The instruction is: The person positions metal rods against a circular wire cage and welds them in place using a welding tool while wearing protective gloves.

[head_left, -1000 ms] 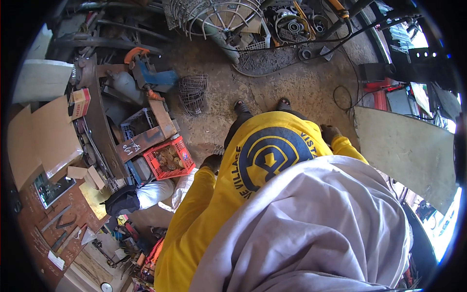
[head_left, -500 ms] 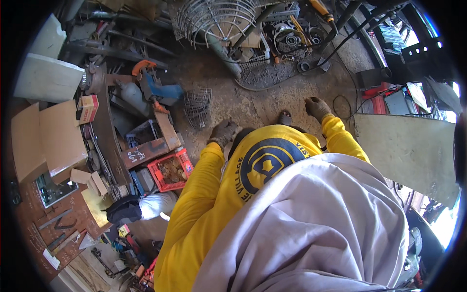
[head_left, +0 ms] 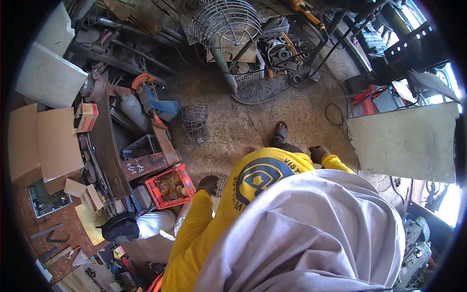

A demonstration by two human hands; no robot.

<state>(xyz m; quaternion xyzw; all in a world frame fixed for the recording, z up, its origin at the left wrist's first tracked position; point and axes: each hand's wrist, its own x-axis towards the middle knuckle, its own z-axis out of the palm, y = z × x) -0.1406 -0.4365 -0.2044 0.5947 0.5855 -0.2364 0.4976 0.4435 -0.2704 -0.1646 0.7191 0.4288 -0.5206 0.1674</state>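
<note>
Both my hands wear dark work gloves and hang low beside my yellow top. My left hand is nearest to a red plastic crate that contains several round, brownish pieces. Wire mesh shows between that hand and my body; whether I touch it cannot be made out. On the other side, my right hand is over the floor in front of my hip, and nothing is visible in it. The fingers of both hands are too dark and turned away to read clearly. One sandalled foot is stepping ahead of me.
A bundle of wire racks lies on the floor ahead, left. Beside it stands a blue and orange bench vise. A cable curves over the floor. Far ahead is a round wire guard; a pale board stands to the right.
My body has moved, and the floor view has shifted. Both hands appear lower in view and closer to my body; the left is now beside the red crate. One foot has come forward.
</note>
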